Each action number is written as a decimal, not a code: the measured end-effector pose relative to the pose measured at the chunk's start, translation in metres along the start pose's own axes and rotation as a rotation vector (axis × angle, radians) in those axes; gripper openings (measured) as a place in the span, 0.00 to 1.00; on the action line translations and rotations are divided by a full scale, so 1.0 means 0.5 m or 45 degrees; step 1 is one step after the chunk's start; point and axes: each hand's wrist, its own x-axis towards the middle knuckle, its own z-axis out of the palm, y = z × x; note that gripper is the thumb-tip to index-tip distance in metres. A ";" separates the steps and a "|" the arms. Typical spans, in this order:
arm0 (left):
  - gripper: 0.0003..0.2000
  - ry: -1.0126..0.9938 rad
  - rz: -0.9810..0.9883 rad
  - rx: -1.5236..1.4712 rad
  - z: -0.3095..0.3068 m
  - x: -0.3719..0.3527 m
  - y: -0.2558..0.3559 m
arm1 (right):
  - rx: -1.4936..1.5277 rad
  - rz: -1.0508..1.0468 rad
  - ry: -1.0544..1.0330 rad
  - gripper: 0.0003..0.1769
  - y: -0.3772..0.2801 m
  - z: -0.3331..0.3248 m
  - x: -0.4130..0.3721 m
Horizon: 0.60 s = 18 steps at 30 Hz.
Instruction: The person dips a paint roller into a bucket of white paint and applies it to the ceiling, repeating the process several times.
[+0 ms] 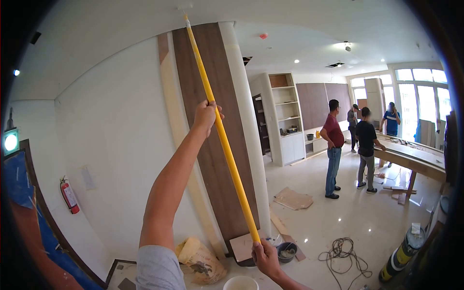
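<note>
A long yellow extension pole [223, 140] slants up from the lower middle of the view to the ceiling [125, 29]. At its far end a small white paint roller [184, 7] appears to touch the ceiling. My left hand [208, 118] is wrapped around the pole at mid-length, that arm raised in a grey sleeve. Lower down, my right hand [266, 258] grips the pole close to its bottom end. Below the hands stands a white bucket [240, 284], cut off by the frame's lower edge.
A sack [200, 263] and a dark bucket [287, 252] stand near the brown wall panel [212, 96]. A tangled cable [343, 258] and cardboard [293, 198] lie on the floor. Several people are around a workbench [411, 157] at right. A fire extinguisher [69, 195] hangs left.
</note>
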 end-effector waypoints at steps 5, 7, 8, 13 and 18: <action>0.12 0.082 -0.037 0.045 -0.008 0.074 -0.039 | -0.016 0.079 0.017 0.19 0.018 0.024 0.078; 0.13 0.131 -0.052 0.062 -0.006 0.096 -0.048 | -0.080 0.058 0.019 0.19 0.015 0.031 0.107; 0.13 0.141 -0.051 0.057 -0.006 0.111 -0.058 | -0.108 0.044 0.031 0.20 0.016 0.034 0.121; 0.14 0.157 -0.039 0.025 -0.022 0.190 -0.107 | -0.114 -0.011 0.039 0.23 0.033 0.054 0.189; 0.14 0.187 -0.049 0.043 -0.028 0.233 -0.137 | -0.127 -0.008 0.022 0.23 0.030 0.065 0.237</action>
